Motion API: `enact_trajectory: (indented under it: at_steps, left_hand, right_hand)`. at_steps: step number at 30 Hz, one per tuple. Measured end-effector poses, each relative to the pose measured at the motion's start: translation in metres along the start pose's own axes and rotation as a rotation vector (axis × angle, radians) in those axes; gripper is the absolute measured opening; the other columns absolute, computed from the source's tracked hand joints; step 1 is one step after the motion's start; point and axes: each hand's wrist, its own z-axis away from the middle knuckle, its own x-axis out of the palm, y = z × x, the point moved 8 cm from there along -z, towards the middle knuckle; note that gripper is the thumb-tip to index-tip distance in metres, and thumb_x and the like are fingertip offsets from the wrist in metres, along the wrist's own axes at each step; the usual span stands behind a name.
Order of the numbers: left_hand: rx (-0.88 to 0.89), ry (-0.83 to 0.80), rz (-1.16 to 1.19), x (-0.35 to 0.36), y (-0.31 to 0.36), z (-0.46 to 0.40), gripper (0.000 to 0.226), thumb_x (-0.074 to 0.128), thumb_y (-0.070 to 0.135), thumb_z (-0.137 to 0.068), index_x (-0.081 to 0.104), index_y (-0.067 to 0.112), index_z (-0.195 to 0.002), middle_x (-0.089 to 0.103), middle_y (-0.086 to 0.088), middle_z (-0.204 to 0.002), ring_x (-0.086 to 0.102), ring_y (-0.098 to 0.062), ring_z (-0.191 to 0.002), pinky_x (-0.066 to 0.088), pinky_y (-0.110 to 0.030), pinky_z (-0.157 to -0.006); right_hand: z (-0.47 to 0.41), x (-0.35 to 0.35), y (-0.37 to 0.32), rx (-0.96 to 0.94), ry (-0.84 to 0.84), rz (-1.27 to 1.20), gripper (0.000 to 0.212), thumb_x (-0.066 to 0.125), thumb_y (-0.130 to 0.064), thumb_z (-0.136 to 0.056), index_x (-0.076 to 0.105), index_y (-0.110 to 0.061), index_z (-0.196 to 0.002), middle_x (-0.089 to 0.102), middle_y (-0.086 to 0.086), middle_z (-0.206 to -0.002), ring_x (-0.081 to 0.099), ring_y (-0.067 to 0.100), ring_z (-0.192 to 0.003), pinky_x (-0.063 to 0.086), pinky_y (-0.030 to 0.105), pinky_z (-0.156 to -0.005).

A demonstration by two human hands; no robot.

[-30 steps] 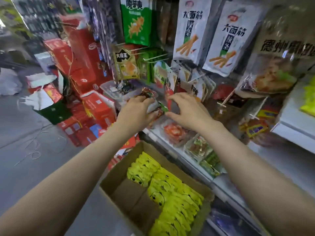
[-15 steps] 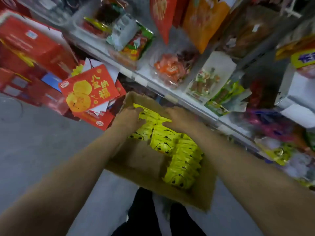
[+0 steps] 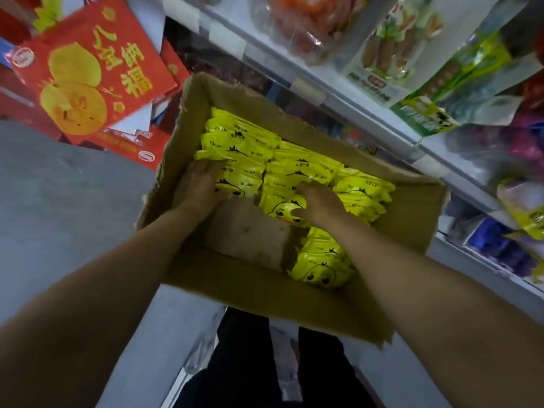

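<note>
Both hands are down in the box (image 3: 235, 284), which sits just below the shelf (image 3: 323, 92), with a red bag (image 3: 88, 69) off to the left. The yellow packets (image 3: 241, 142) stand in rows inside. My left hand (image 3: 197, 187) lies on the left row, fingers fairly straight, clasping nothing. My right hand (image 3: 319, 201) digs into the middle row, fingers curled behind some packets, thumb pressing a duck face: a firm pinch.

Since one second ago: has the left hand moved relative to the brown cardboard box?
Yes. The left hand dropped from above the brown cardboard box into it, now resting on yellow duck-print packets.
</note>
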Motion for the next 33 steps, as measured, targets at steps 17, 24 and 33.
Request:
enact_trajectory:
  at_steps: [17,24,33]
  left_hand:
    - [-0.135,0.042,0.095,0.012,-0.010,-0.002,0.043,0.082,0.030,-0.072,0.069,0.024,-0.113,0.065,-0.013,-0.115,0.056,-0.033,-0.111,0.046,-0.039,-0.093]
    - [-0.183,0.008,0.314,-0.015,0.016,0.037,0.031,0.082,0.025,-0.075,0.071,0.010,-0.099,0.068,-0.010,-0.097,0.061,-0.025,-0.095,0.043,-0.029,-0.077]
    - [0.008,0.126,0.428,-0.062,0.126,0.105,0.031,0.080,0.022,-0.078,0.050,0.014,-0.076,0.055,-0.008,-0.076,0.050,-0.025,-0.074,0.033,-0.032,-0.061]
  right_hand:
    - [0.005,0.011,-0.007,-0.090,0.003,-0.476,0.016,0.070,-0.023,-0.089,0.054,-0.019,-0.088,0.059,0.001,-0.086,0.053,0.021,-0.085,0.035,0.030,-0.065]
    - [0.060,-0.035,0.026,-0.047,0.038,-0.786,0.030,0.061,-0.030,-0.096,0.054,-0.014,-0.121,0.060,0.009,-0.112,0.056,0.020,-0.097,0.042,0.029,-0.076]
    - [0.146,-0.092,0.094,-0.049,0.265,-0.962,0.038,0.060,-0.057,-0.080,0.064,-0.031,-0.107,0.068,-0.001,-0.114,0.064,0.021,-0.104,0.051,0.045,-0.097]
